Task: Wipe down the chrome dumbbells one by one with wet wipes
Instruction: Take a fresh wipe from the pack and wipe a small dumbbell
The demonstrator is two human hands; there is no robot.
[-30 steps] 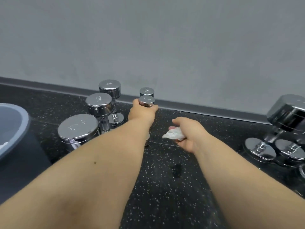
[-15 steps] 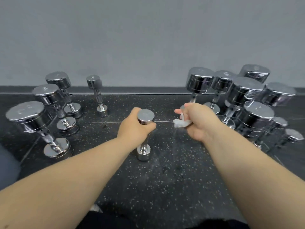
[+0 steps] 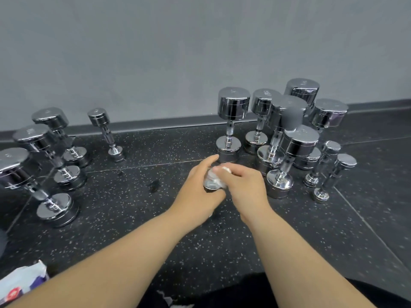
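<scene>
Half a second ago the wet wipe (image 3: pixel 224 169) was held clear of the small dumbbell (image 3: pixel 211 184), off at its 3 o'clock; now the two have been brought together at the centre of the view. The dumbbell is gripped by the left hand (image 3: pixel 198 192), fingers curled round it just under its upper head, and the bunched wipe is pinched in the curled fingers of the right hand (image 3: pixel 244 187) and pressed onto that head. Whether the dumbbell's lower end rests on the speckled floor (image 3: pixel 133 218) cannot be told, as it is hidden by the hands. From this it is judged that the wiping of this piece has only just begun, with shaft and lower head not yet reached.

A group of four dumbbells (image 3: pixel 31 136) is stood at 9 o'clock, and a denser cluster of dumbbells (image 3: pixel 233 103) at 2 o'clock, very near the hands.

A grey tub seen a second ago is no longer in view. At 7 o'clock a pack of wipes (image 3: pixel 20 283) is cut by the frame edge; white material shows at its top, but how much is left inside cannot be told
</scene>
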